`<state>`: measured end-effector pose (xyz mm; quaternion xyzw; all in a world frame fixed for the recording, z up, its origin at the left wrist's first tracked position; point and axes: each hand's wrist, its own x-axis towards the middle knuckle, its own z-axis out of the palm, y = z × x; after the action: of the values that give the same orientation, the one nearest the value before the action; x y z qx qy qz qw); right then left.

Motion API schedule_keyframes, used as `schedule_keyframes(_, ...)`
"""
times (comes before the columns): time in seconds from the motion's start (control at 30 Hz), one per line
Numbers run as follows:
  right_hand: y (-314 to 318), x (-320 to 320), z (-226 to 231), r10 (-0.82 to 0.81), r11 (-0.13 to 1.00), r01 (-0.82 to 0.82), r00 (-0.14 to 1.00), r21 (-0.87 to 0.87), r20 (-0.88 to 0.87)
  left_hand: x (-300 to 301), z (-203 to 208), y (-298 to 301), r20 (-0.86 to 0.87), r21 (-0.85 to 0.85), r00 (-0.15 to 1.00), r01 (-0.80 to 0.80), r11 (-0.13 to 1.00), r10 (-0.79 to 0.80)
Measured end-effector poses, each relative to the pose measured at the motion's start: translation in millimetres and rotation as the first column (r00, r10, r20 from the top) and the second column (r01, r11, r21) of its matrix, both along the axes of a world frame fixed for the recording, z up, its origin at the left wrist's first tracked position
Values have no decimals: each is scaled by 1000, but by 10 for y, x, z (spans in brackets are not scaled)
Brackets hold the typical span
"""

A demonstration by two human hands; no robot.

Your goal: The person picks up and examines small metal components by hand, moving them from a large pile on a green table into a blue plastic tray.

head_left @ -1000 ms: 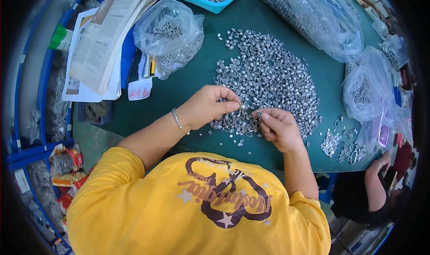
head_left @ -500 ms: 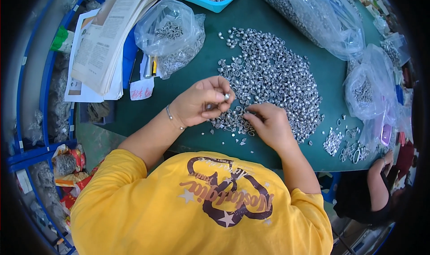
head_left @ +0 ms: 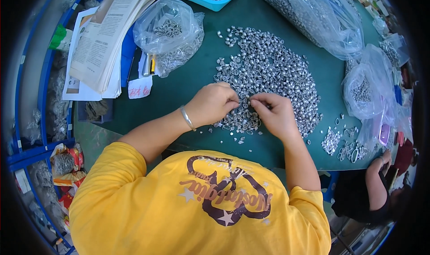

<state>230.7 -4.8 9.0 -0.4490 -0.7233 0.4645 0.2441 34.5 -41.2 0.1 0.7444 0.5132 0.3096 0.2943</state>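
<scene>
A wide pile of small silver metal pieces [head_left: 280,69], many shaped like hollow domes or rings, is spread over the green table [head_left: 183,91]. At the pile's near left edge, my left hand [head_left: 214,103] is closed with its back turned up and thumb and finger pinched. Facing it across a narrow gap, my right hand [head_left: 277,116] is pinched too, its fingertips over the pile. Whatever either pinch holds is too small or hidden to make out. Loose pieces lie beneath and between both hands.
Clear plastic bags of metal parts stand at the left [head_left: 168,35], back right [head_left: 313,17] and right [head_left: 363,91]. A blue tray [head_left: 215,4] holds more. Papers [head_left: 107,40] lie at far left. Small heaps of parts [head_left: 331,140] sit near another person's arm [head_left: 378,183].
My left hand has turned from palm up, showing a silver piece at its fingertips, to back up, and moved toward my right hand. My right hand has risen slightly away from me.
</scene>
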Motion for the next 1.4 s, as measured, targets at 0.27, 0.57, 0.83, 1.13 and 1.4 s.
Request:
schedule_keyframes(0.27, 62, -74, -84, 22, 886, -120, 975, 447, 219, -236, 75, -62, 769, -638, 350, 486, 598, 535)
schedule_keyframes(0.57, 110, 178, 75, -443, 424, -281, 765, -861, -468, -18, 88, 87, 145, -160, 989, 18, 987, 6)
schedule_keyframes(0.83, 33, 199, 48, -503, 429, -459, 594, -778, -628, -7, -15, 128, 92, 88, 995, 32, 996, -40)
schedule_keyframes(1.13, 12, -131, -5, 101, 934, -149, 982, 325, 159, -107, 41, 140, 400, -299, 901, -46, 953, 169)
schedule_keyframes(1.4, 10, -17, 22, 36, 998, -35, 999, -45, 18, 76, -72, 179, -132, 169, 991, 7, 986, 15)
